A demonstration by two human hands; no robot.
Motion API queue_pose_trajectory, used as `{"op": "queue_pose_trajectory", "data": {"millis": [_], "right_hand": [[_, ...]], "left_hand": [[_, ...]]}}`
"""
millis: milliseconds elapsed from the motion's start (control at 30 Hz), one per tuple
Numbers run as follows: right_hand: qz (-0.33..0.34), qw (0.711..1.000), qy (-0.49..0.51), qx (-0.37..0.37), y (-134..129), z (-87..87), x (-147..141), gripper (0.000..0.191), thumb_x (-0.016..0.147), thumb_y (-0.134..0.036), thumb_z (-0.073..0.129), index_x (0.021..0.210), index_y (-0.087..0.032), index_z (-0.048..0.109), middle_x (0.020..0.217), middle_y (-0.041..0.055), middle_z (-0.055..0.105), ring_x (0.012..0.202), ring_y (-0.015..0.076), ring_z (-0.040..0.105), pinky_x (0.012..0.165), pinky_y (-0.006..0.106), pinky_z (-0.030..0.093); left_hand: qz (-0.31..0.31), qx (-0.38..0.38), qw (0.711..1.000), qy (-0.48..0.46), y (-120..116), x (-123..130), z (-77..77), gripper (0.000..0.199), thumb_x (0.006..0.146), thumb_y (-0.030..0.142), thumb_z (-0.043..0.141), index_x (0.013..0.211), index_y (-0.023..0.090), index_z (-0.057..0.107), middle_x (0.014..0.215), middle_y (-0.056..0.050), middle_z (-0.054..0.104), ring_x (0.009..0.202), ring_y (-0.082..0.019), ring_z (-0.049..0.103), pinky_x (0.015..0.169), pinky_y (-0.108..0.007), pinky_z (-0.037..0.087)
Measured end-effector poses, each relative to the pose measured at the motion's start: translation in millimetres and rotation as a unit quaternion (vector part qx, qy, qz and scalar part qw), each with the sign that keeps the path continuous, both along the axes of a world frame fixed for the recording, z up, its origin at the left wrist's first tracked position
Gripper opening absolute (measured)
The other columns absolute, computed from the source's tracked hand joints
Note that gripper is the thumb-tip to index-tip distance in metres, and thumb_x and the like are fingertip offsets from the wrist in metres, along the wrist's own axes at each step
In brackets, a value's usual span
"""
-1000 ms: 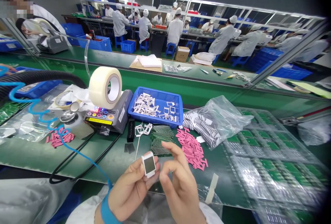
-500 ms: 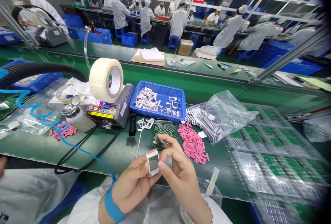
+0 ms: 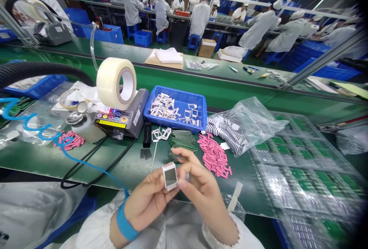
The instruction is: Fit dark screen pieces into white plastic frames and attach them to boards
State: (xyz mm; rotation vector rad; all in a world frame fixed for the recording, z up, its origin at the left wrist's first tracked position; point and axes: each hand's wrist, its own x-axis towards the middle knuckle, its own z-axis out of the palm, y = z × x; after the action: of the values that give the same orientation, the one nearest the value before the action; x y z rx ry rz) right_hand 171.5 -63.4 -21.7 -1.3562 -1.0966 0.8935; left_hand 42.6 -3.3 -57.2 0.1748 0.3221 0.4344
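My left hand point(image 3: 148, 201), with a blue wrist strap point(image 3: 125, 220), grips a small white-framed display point(image 3: 170, 177) by its left and lower edges. Its dark grey screen faces up toward me. My right hand point(image 3: 199, 184) has thumb and forefinger closed at the right edge of the same piece, the other fingers raised. Just beyond the hands lies a stack of thin green boards point(image 3: 182, 141), partly hidden by my right fingers. A heap of pink strips point(image 3: 214, 157) is to the right of it. Two loose white frames point(image 3: 161, 134) and dark square sheets point(image 3: 146, 153) lie to the left.
A blue tray point(image 3: 175, 122) holds many white frames. Left of it, a tape roll point(image 3: 116, 82) sits on a grey tape dispenser point(image 3: 135, 115), near a pump bottle point(image 3: 86, 126). Rightward are a plastic bag point(image 3: 255, 120) and clear trays of green boards point(image 3: 304, 164). Co-workers sit beyond.
The framed display has turned slightly, its screen facing me more squarely. Both hands keep almost the same place and grip. The view has shifted a little.
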Motion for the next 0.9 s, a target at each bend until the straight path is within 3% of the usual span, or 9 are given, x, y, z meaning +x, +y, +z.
{"op": "queue_pose_trajectory", "data": {"millis": [100,300,600,900], "right_hand": [[0.019,1.0,-0.009,-0.018,0.2,2.2,1.2,0.014,0.081,-0.026,0.057,0.069,-0.02,0.054,0.128,0.0088,0.05,0.119,0.0266,0.047,0.094,0.042,0.041],[-0.037,0.997,-0.057,-0.022,2.5,-5.5,0.4,0.012,0.082,-0.025,0.055,0.07,-0.021,0.055,0.129,0.0079,0.048,0.121,0.0263,0.045,0.094,0.042,0.038],[-0.051,0.997,-0.056,-0.006,4.6,-9.3,-2.8,0.014,0.084,-0.024,0.054,0.07,-0.022,0.054,0.125,0.0051,0.049,0.122,0.0241,0.044,0.094,0.039,0.038],[0.02,1.0,-0.02,-0.013,-2.8,3.7,0.9,0.015,0.082,-0.025,0.059,0.068,-0.021,0.054,0.13,0.0047,0.048,0.125,0.0242,0.041,0.098,0.039,0.036]], "left_hand": [[-0.005,-0.004,1.0,-0.007,0.9,0.3,-1.2,0.026,0.073,0.013,0.072,0.099,0.015,0.07,0.088,-0.002,0.075,0.082,-0.009,0.067,0.08,-0.018,0.052],[-0.01,-0.016,1.0,0.002,0.4,-1.6,-4.3,0.03,0.072,0.014,0.073,0.101,0.015,0.069,0.095,-0.003,0.074,0.089,-0.012,0.067,0.088,-0.023,0.051],[-0.005,-0.023,1.0,-0.001,-0.6,-2.6,-2.3,0.028,0.072,0.014,0.073,0.1,0.015,0.069,0.092,-0.003,0.075,0.087,-0.011,0.067,0.087,-0.022,0.051],[-0.013,-0.014,1.0,-0.007,-0.2,-2.7,-1.5,0.025,0.072,0.012,0.072,0.096,0.017,0.07,0.09,-0.001,0.074,0.082,-0.009,0.067,0.079,-0.017,0.051]]}}
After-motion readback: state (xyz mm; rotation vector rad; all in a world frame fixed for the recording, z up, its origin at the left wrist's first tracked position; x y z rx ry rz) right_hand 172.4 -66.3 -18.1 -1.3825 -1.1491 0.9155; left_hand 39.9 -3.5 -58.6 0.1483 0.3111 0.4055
